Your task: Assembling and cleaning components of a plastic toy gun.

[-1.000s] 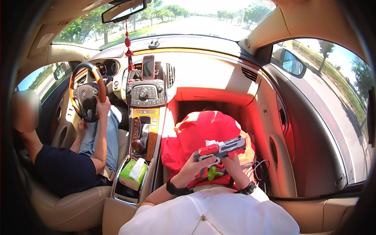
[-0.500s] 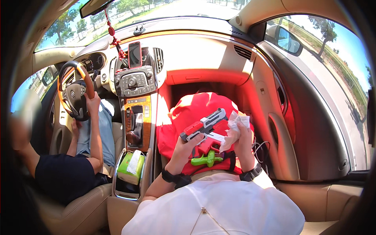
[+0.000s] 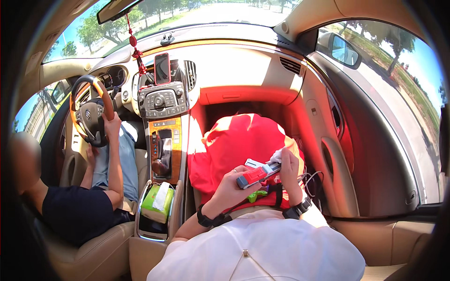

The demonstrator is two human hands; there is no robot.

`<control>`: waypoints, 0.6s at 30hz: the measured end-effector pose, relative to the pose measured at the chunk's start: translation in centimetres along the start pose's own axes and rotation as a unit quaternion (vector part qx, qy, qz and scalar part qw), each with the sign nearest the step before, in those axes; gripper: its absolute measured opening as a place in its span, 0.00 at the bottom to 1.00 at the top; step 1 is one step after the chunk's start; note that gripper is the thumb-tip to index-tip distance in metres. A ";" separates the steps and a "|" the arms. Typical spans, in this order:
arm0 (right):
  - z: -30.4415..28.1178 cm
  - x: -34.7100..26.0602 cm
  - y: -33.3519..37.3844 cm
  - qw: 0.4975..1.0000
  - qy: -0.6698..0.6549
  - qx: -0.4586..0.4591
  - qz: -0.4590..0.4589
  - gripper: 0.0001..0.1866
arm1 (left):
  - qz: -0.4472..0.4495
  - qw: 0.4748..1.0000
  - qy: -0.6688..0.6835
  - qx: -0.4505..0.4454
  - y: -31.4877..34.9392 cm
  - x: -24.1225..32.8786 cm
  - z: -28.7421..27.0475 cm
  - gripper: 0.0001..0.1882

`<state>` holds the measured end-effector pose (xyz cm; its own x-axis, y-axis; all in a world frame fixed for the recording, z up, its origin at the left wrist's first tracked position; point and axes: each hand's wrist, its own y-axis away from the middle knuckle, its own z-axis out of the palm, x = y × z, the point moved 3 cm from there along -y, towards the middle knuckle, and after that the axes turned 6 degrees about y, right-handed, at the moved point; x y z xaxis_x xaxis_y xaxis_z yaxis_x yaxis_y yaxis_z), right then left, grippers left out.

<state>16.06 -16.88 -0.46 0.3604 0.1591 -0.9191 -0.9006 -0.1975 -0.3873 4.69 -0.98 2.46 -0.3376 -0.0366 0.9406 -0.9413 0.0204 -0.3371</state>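
Observation:
Above my lap, my left hand [image 3: 228, 191] is closed around a red, grey and white toy gun [image 3: 255, 175], which lies tilted with its far end toward the right. A crumpled white tissue [image 3: 276, 156] is pinched in my right hand [image 3: 290, 169], against that far end of the toy gun. Under the hands, a bright green toy piece [image 3: 255, 195] shows only in part, since my left hand and the gun cover much of it. Red cloth [image 3: 243, 136] spreads over my legs.
At the left, a driver [image 3: 84, 210] grips the steering wheel [image 3: 80, 112]. A green tissue pack [image 3: 157, 202] sits in the console beside my left arm. A phone [image 3: 162, 69] stands on the dashboard, and a thin white cable [image 3: 311, 178] loops near the door panel [image 3: 375, 154].
The toy gun has been turned over and lowered toward me. My right hand has brought the tissue against its far end. The green toy piece is now more covered.

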 end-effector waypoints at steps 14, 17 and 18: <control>0.2 1.5 2.2 0.951 -0.260 0.085 0.146 0.16 | 0.080 0.997 -0.014 -0.018 2.2 1.7 0.5 0.15; 0.0 1.7 2.1 0.932 -0.283 0.134 0.180 0.14 | 0.084 0.995 -0.038 -0.027 2.0 1.3 0.7 0.16; -0.2 2.4 2.0 0.913 -0.333 0.099 0.214 0.13 | 0.085 0.995 -0.037 -0.028 1.9 1.4 0.9 0.16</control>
<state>15.12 -17.11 -3.44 -0.2031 0.6738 -0.7104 -0.9742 -0.2117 0.0776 2.37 -1.86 3.12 -0.4933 -0.1011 0.8639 -0.8694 0.0876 -0.4862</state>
